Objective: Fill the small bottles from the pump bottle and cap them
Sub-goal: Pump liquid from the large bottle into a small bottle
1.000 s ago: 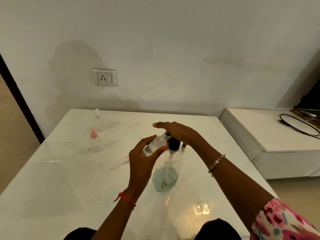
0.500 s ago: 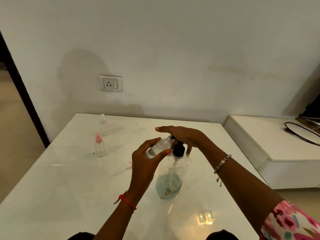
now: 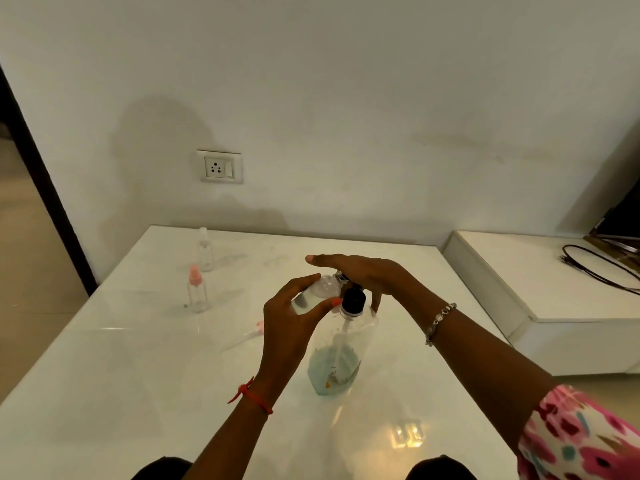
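Table (image 3: 121, 375) middle, edges far: left hand (image 3: 291, 322) grips small bottle (image 3: 317, 292), right hand (image 3: 367, 273) presses pump bottle (image 3: 337, 362).

A clear pump bottle (image 3: 334, 362), holding some bluish liquid, is being carried upright near the middle of a glossy white table (image 3: 138, 393). Toward the far left, a pink-capped small bottle (image 3: 196, 292) and, behind it, a clear-capped small bottle (image 3: 205, 252) are being borne upright. A pink-tipped piece (image 3: 258, 328) is being left lying between them and the pump bottle.
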